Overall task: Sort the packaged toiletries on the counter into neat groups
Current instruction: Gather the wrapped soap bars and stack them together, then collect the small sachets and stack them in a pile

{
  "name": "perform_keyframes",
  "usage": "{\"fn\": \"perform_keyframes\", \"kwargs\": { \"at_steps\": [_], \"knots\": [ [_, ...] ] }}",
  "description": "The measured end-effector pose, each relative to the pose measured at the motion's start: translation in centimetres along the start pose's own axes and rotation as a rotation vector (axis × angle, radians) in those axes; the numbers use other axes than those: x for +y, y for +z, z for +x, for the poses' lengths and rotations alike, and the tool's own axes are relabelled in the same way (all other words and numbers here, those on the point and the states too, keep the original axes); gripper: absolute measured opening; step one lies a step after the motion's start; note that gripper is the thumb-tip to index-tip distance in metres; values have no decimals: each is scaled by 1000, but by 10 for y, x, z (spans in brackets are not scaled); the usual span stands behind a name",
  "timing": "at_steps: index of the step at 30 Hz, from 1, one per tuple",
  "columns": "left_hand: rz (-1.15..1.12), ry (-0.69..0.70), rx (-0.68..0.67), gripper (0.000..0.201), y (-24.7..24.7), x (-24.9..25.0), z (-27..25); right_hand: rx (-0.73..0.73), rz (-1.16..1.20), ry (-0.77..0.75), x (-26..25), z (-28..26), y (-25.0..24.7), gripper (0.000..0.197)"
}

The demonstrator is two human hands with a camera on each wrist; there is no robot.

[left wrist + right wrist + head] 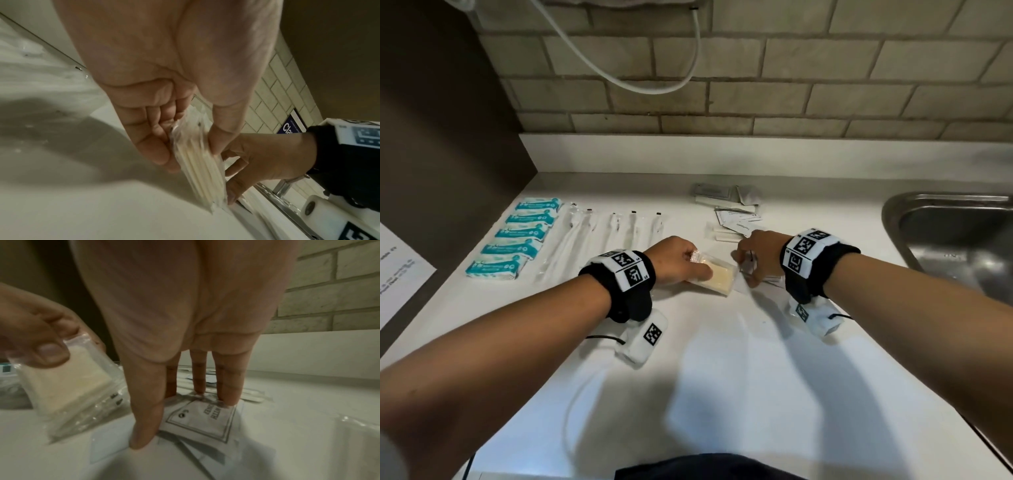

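Two hands work side by side: the left hand pinches a clear-wrapped soap bar by its crimped end, tilted with its far corner on the counter, probably to carry it to its own group. Just beside it, the right hand presses straight fingers and thumb onto loose white sachets, likely to gather them. Pale cream, the soap shows through its crinkled film.

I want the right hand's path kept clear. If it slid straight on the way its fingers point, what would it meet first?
Probably the loose white sachets just beyond the right hand, whose fingertips already press on a printed sachet. Depth is uncertain.
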State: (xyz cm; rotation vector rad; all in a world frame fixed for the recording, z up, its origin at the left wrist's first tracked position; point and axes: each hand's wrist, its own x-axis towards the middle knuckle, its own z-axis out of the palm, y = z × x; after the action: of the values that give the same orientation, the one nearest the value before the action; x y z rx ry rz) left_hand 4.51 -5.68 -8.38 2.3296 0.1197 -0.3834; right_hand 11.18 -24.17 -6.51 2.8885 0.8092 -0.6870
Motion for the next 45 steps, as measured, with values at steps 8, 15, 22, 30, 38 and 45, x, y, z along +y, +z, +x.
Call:
{"fn": "perform_keyframes", "kwargs": {
  "at_steps": [8,15,22,30,38,45],
  "knots": [
    [81,-92,9,32,3,6,-4,59,58,-49,11,5,-1,58],
    [240,-187,-29,18,-2,13,-2,104,61,22,18,-1,-8,45],
    [419,-171,-15,37,-3,16,8,165,80,132,12,-6,-3,15],
    [457,-107,9,47,-9,14,17,122,105,169,10,-13,0,53],
    [341,30,40,34,-23,53,57,166,435,393,24,-11,4,78],
    [533,-41,12,27,-7,80,129,218,562,395,30,-1,-11,66]
  ]
}}
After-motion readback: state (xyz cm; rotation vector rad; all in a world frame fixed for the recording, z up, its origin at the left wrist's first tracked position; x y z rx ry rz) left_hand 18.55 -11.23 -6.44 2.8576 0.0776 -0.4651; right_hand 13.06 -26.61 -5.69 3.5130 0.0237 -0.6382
